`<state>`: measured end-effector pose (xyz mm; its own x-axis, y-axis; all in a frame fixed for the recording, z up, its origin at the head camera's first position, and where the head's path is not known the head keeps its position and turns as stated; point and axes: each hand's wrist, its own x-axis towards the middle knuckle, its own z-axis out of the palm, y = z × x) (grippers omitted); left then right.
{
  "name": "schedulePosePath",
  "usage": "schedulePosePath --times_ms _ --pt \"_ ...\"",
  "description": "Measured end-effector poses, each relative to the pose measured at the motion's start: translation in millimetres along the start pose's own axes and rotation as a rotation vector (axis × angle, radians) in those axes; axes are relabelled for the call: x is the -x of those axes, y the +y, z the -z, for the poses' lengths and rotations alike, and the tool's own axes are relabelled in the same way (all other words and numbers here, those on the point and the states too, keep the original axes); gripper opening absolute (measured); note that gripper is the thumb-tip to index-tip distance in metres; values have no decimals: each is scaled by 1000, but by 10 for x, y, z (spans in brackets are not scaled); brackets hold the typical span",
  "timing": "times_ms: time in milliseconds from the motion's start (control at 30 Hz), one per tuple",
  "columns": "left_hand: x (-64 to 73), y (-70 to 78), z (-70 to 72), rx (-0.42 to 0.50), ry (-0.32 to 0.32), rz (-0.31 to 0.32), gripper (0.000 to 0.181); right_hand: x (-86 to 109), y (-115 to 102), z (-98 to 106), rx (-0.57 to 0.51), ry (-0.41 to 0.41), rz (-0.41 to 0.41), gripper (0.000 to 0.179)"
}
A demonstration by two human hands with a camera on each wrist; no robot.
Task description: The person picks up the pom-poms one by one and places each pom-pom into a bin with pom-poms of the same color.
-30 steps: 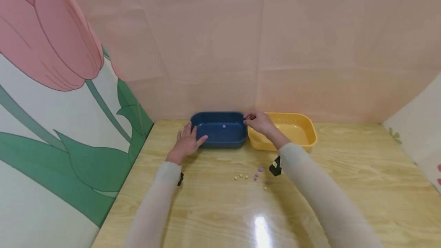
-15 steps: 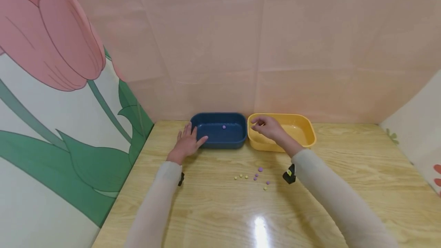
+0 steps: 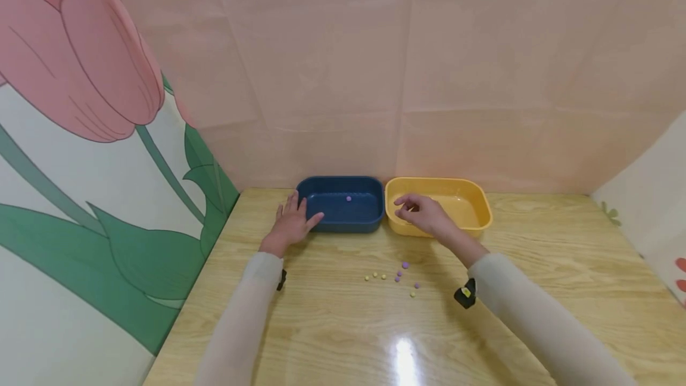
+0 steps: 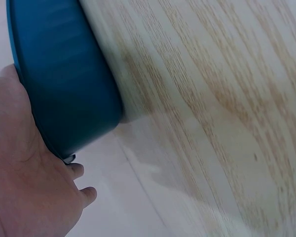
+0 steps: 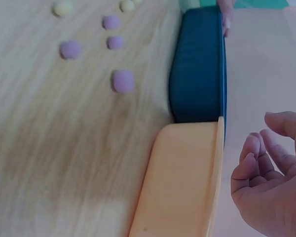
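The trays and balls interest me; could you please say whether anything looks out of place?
Nothing looks tipped or damaged. The purple balls and yellow balls scattered on the table, outside the blue tray and yellow tray, could pass for spilled.

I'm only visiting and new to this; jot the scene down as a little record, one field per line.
Left hand: fingers spread at the left end of the rounded rectangular dark-blue tray, touching its rim
Right hand: over the rounded rectangular yellow tray, thumb apart from fingertips, nothing visible held
Inside blue tray: one small purple ball
On wood-grain table: four small yellow balls, four small purple balls
Trays: side by side, blue left
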<state>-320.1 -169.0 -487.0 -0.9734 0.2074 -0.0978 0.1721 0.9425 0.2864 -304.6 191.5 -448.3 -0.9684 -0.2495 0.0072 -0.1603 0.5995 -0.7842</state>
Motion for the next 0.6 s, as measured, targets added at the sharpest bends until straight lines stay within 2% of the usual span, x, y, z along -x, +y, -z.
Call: schedulePosePath --times_ms 300,600 --pt "12 8 16 -3 2 -10 92 235 -34 -32 2 7 54 27" --pt "29 14 27 0 -4 -5 93 390 106 -101 -1 -17 51 25"
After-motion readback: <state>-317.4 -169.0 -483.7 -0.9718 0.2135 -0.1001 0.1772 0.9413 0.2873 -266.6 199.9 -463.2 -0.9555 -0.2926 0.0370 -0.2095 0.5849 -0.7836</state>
